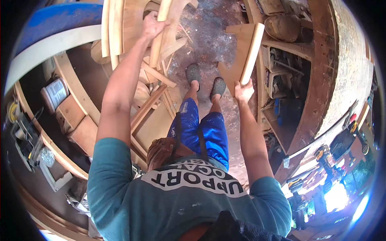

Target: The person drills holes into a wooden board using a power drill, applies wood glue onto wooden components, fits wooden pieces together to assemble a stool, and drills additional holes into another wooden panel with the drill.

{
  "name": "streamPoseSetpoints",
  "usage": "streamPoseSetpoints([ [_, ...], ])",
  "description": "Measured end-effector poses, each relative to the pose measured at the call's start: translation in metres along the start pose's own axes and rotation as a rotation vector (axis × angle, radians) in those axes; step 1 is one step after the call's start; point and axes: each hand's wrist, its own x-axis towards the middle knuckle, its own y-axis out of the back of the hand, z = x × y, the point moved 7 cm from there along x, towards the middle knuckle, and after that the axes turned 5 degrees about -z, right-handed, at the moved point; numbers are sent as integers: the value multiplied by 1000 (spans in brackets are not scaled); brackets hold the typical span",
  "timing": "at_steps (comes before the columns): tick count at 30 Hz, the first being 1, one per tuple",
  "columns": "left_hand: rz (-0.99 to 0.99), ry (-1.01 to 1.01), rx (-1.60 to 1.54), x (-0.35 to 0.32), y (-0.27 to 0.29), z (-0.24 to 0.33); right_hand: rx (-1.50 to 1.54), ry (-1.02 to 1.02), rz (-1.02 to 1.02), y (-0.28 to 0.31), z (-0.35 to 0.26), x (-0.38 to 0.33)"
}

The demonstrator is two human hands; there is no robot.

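My right hand [244,91] is closed round the lower end of a flat wooden panel [241,48] with a thick, rounded pale edge. The panel is held upright off the floor, beside the shelves. At the upper left my left hand [154,26] grips the rounded edge of another wooden panel [158,48], its fingers partly hidden behind the wood. Several similar pale panels [116,24] with rounded edges stand together just left of that hand.
Wood offcuts and strips [150,106] lean and lie below my left arm. Open shelves [277,72] with tins and boxes line the right, under a worn benchtop [350,52]. Cordless drills [323,154] are at the far right. A white tub [55,94] sits on the left shelving.
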Motion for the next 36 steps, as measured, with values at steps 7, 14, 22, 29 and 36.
streamPoseSetpoints([
  [7, 10, -7, 131, 24, 8, 0, -69, -8, 18, 7, 6, 1],
  [14, -4, 18, 184, 37, 6, 8, -87, -28, -14, 0, 6, 1],
  [22, -51, -187, 303, 32, 2, 39, -71, -9, 19, -3, 4, 0],
  [29, -179, -169, 375, 4, -12, 52, -89, -80, -37, 0, 10, 0],
  [36, -238, -487, 612, -35, -23, 108, -80, 3, 14, 0, 8, -1],
])
